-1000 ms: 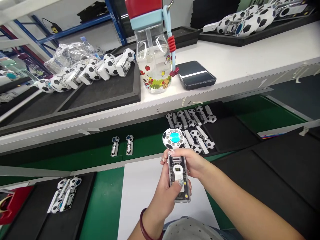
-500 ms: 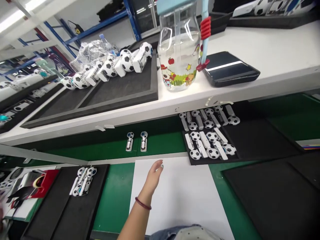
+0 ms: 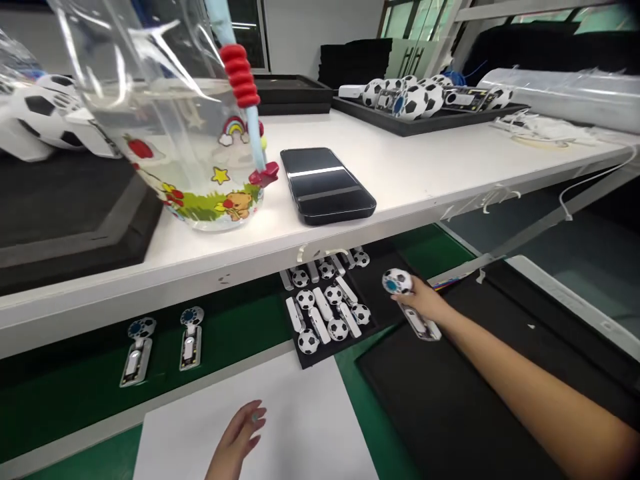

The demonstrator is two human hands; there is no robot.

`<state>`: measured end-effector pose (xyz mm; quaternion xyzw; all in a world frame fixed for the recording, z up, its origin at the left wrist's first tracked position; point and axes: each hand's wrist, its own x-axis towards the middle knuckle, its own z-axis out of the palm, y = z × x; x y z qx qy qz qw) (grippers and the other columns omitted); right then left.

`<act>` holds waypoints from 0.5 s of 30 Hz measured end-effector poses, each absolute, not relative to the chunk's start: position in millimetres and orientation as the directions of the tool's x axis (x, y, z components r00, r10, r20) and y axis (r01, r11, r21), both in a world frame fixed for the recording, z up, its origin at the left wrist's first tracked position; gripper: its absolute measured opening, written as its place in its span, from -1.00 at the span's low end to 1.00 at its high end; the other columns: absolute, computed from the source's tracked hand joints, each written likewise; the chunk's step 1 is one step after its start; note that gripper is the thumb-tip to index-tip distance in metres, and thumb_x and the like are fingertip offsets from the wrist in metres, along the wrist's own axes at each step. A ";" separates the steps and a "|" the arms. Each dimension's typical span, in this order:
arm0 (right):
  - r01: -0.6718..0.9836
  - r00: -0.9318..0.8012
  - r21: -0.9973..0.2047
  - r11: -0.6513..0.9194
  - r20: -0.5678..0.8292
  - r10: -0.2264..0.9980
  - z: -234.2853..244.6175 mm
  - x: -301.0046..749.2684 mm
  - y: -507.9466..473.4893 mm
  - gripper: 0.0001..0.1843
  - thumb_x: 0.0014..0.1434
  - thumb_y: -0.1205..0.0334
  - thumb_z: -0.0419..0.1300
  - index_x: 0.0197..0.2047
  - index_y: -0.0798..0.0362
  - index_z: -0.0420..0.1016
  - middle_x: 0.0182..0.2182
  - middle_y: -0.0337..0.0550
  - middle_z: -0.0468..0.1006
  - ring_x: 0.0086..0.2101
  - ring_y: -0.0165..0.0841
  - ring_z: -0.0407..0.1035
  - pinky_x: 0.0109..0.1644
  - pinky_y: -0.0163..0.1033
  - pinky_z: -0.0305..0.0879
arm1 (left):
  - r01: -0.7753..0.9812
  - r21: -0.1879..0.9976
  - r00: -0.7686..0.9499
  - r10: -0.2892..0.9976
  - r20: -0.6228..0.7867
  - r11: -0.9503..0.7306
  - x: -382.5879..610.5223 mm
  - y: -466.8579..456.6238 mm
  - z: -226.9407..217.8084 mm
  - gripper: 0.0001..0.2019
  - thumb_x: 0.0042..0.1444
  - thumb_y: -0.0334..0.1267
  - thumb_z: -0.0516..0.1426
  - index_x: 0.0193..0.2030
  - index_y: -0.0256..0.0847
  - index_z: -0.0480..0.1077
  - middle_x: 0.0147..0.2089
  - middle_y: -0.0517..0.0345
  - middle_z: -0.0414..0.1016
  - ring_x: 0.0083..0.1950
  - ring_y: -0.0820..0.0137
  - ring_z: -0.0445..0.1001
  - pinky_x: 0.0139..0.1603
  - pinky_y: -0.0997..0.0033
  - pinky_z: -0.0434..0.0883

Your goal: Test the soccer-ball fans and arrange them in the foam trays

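My right hand (image 3: 424,298) grips a football-patterned device (image 3: 399,281), a round black-and-white head with a blue centre on a flat white handle whose inner parts show. It is held above the black foam tray at the right. Over the white sheet (image 3: 300,413), my left hand (image 3: 243,430) hovers with its fingers apart and nothing in them. Several like devices (image 3: 324,313) lie in rows on a black tray under the shelf. Two more, a left one (image 3: 135,353) and a right one (image 3: 191,338), rest on the green surface behind the sheet.
On the white shelf (image 3: 400,167) stand a clear jar of liquid (image 3: 200,160) with a straw and a black phone (image 3: 327,185). A tray of similar devices (image 3: 410,100) sits farther back. Black foam trays (image 3: 450,400) cover the right side of the bench.
The view has swung to the right. My right hand has come into view with a football-patterned device in it. My left hand remains over the white sheet, its fingers now more spread.
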<state>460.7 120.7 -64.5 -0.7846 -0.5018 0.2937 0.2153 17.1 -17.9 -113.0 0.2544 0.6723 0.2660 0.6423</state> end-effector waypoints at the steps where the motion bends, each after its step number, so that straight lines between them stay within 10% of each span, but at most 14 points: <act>1: 0.675 0.330 -0.605 -0.423 -0.265 0.906 -78.5 459.5 135.8 -0.47 0.04 0.24 0.29 0.07 0.17 0.29 -0.13 0.01 0.49 -0.11 -0.20 0.38 -0.03 -0.17 0.26 | 0.002 0.675 -0.058 0.674 -0.736 0.738 16.9 -18.4 -116.4 -0.47 -0.15 0.13 0.16 -0.09 -0.17 0.37 0.00 -0.10 0.46 0.07 0.10 0.40 0.10 0.14 0.30; 11: 0.719 0.471 -0.394 -0.573 -0.331 0.818 -180.9 419.1 202.2 -0.64 0.21 0.15 0.13 0.02 0.15 0.30 -0.14 -0.06 0.43 -0.19 -0.30 0.38 -0.12 -0.12 0.36 | 0.356 0.681 -0.364 0.766 -0.529 0.640 -42.9 17.6 -164.1 -0.49 -0.08 0.09 0.05 -0.11 -0.25 0.35 0.05 -0.15 0.38 0.12 0.07 0.34 0.10 0.14 0.30; 15: 0.773 0.440 -0.419 -0.475 -0.185 0.879 -172.7 407.6 194.4 -0.36 0.20 0.06 0.06 0.16 0.41 0.09 -0.07 0.44 0.33 -0.01 0.06 0.27 -0.03 0.06 0.20 | 0.470 0.602 -0.559 0.746 -0.362 0.645 -65.6 63.0 -179.1 -0.57 0.00 -0.09 0.10 -0.03 -0.31 0.32 0.21 -0.24 0.17 0.31 0.04 0.03 0.28 0.05 0.01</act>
